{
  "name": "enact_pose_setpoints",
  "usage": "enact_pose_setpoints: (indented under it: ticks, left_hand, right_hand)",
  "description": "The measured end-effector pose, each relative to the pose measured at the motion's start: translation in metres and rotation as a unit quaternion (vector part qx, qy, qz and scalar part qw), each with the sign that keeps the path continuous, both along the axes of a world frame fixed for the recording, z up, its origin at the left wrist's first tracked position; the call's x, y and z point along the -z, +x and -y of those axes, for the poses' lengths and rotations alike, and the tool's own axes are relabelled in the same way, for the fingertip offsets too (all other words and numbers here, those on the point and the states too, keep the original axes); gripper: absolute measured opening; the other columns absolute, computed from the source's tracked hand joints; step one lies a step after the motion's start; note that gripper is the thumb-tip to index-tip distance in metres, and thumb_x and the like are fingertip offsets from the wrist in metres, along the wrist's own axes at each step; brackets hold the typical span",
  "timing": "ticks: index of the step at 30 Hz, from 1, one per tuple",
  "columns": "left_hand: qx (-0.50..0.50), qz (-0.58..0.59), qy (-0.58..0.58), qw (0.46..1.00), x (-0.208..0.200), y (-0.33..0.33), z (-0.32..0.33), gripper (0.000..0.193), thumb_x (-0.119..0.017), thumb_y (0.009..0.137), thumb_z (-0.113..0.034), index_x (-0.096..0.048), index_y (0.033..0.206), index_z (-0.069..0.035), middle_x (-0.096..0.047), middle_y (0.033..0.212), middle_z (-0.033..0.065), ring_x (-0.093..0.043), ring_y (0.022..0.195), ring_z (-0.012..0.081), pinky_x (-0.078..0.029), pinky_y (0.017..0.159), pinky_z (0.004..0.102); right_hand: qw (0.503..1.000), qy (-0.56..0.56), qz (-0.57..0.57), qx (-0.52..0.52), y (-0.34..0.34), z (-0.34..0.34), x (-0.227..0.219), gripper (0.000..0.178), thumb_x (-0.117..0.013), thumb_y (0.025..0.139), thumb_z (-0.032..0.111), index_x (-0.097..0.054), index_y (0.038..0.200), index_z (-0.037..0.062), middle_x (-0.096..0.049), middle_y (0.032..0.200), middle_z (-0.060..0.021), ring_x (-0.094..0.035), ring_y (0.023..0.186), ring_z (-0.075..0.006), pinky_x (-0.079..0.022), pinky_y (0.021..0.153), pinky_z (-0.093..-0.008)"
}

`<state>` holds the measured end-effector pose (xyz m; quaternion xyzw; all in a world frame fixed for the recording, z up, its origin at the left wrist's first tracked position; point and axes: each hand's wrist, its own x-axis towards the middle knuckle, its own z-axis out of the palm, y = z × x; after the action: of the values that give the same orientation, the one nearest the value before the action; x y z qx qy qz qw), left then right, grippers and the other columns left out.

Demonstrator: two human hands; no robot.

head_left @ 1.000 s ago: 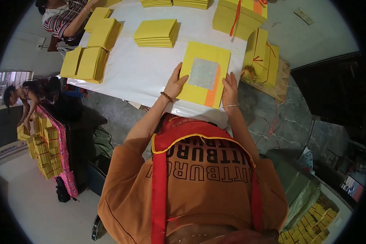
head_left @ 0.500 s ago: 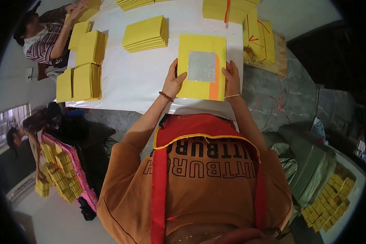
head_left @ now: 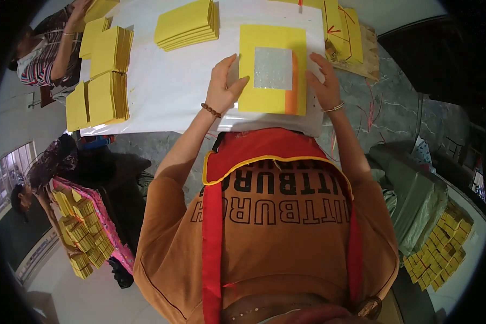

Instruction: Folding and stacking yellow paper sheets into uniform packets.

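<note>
In front of me on the table lies a stack of yellow paper point(head_left: 262, 102) with straight sides. Its top sheet bears a silver square point(head_left: 273, 68) and an orange strip point(head_left: 290, 101) along the right part. My left hand point(head_left: 223, 86) is open beside the left edge, its thumb reaching over the paper's margin. On the other side, my right hand point(head_left: 325, 85) has its fingers spread along the right edge, gripping nothing. Whether either hand lightly touches the paper, I cannot tell.
The white-covered table point(head_left: 167, 92) holds a fanned yellow pile point(head_left: 184, 26) and several yellow stacks point(head_left: 105, 97) on the left. A person point(head_left: 51, 48) works at the far left. Tied yellow bundles point(head_left: 348, 38) stand on a wooden board at the right.
Both my hands have loosened from the sides of the yellow stack, and their fingers have spread outward. The view has shifted, so the table sits higher in the picture.
</note>
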<state>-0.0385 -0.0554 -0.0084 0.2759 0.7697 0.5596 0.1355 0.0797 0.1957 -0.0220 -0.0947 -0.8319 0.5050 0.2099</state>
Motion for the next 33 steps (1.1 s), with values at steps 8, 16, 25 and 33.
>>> enact_pose_setpoints:
  ticks: [8,16,25,33]
  left_hand:
    - [0.232,-0.373,-0.191,0.878,-0.027,0.039,-0.002,0.048,-0.065,0.073,-0.024,-0.051,0.118,-0.011,-0.049,0.117,0.0103,-0.043,0.107,0.0276,-0.032,0.090,0.0384]
    - [0.272,-0.336,-0.111,0.895,-0.024,0.022,-0.008,0.023,-0.061,0.078,-0.017,-0.061,0.099,-0.007,-0.060,0.089,0.0080,-0.055,0.079,0.0232,-0.045,0.069,0.0324]
    - [0.193,-0.063,-0.109,0.973,-0.022,0.008,-0.014,0.013,-0.057,0.083,-0.015,-0.062,0.085,-0.002,-0.061,0.073,0.0108,-0.058,0.064,0.0233,-0.046,0.059,0.0304]
    - [0.168,0.062,-0.112,0.977,-0.016,0.006,-0.015,0.015,-0.057,0.083,-0.015,-0.062,0.086,-0.001,-0.058,0.064,0.0051,-0.049,0.054,0.0093,-0.041,0.052,0.0243]
  right_hand:
    - [0.974,0.192,-0.021,-0.116,0.013,0.012,-0.007,0.025,-0.055,0.079,0.007,-0.059,0.103,0.0048,-0.060,0.107,-0.0115,-0.050,0.112,-0.0314,-0.039,0.093,-0.0370]
    - [0.991,-0.026,0.010,-0.128,0.015,0.011,0.019,0.020,-0.054,0.083,0.015,-0.062,0.100,0.0071,-0.060,0.108,-0.0087,-0.048,0.115,-0.0257,-0.037,0.092,-0.0343]
    - [0.982,-0.181,0.035,-0.048,0.015,0.013,0.030,0.028,-0.044,0.091,0.022,-0.065,0.097,0.0034,-0.057,0.113,-0.0131,-0.051,0.108,-0.0196,-0.038,0.091,-0.0287]
    - [0.985,-0.166,0.025,-0.041,0.014,0.015,0.032,0.028,-0.044,0.092,0.019,-0.062,0.098,-0.0019,-0.056,0.114,-0.0123,-0.053,0.102,-0.0164,-0.041,0.086,-0.0264]
